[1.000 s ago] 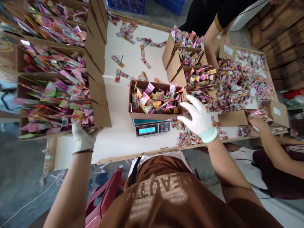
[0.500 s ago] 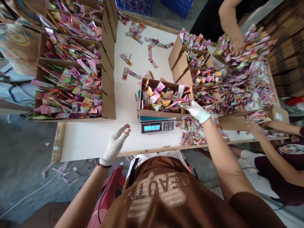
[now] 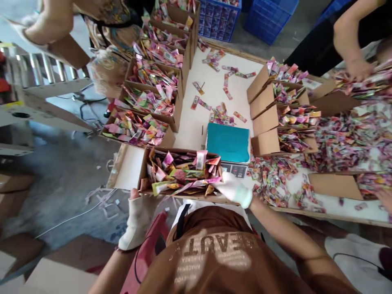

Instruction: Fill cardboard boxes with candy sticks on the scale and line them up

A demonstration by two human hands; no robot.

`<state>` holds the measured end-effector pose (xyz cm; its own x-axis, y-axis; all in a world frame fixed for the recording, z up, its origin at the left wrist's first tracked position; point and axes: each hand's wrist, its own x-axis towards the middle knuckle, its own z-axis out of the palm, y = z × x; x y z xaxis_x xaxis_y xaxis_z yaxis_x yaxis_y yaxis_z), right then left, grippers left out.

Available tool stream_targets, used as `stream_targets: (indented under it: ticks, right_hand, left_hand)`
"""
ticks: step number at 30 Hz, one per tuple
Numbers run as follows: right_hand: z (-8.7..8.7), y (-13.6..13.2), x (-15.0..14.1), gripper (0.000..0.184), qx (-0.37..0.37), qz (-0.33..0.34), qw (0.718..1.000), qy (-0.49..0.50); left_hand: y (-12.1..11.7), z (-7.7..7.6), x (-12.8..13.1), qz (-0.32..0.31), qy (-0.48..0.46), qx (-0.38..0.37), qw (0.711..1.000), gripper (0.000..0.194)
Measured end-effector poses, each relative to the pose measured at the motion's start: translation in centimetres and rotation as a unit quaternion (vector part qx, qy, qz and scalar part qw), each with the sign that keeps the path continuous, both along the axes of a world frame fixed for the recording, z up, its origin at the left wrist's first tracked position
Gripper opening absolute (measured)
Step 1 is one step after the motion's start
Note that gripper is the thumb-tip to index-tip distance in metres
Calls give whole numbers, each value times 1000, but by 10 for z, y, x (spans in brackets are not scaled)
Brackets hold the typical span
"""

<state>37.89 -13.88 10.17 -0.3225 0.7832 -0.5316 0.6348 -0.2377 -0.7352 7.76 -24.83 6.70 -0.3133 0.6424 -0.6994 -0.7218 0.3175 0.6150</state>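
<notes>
A cardboard box full of small colourful wrapped packets is between my two gloved hands at the table's near edge. My right hand, in a white glove, grips the right end of this box. At the near left corner, my left hand supports the box with its thumb up; the other fingers are mostly hidden beneath it. Just behind and to the right stands a weighing scale, its teal platform bare and its display largely covered by my right hand.
Filled cardboard boxes line the left side, and more boxes stand right of the scale. Loose packets heap on the right and scatter over the white table. Co-workers' arms reach in. Blue crates sit beyond.
The box has come off the scale and moved left and toward me, with my right hand on it. My left hand has gone from free in the air to the box's left corner.
</notes>
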Motion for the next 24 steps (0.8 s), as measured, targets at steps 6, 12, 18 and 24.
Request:
stream_targets:
  ticks: [6, 12, 18, 24]
  right_hand:
    - [-23, 0, -55, 19, 17, 153, 982, -110]
    - [-68, -3, -71, 22, -2, 151, 969, -193]
    - [-75, -13, -85, 62, 15, 148, 988, -38]
    - [-60, 0, -91, 73, 201, 84, 976, 24]
  left_hand:
    - [-12, -1, -10, 4, 19, -30, 999, 48]
    - [-19, -50, 5, 29, 22, -16, 999, 56]
    - [23, -78, -41, 130, 67, 14, 989, 59]
    - [-3, -62, -27, 77, -6, -3, 997, 63]
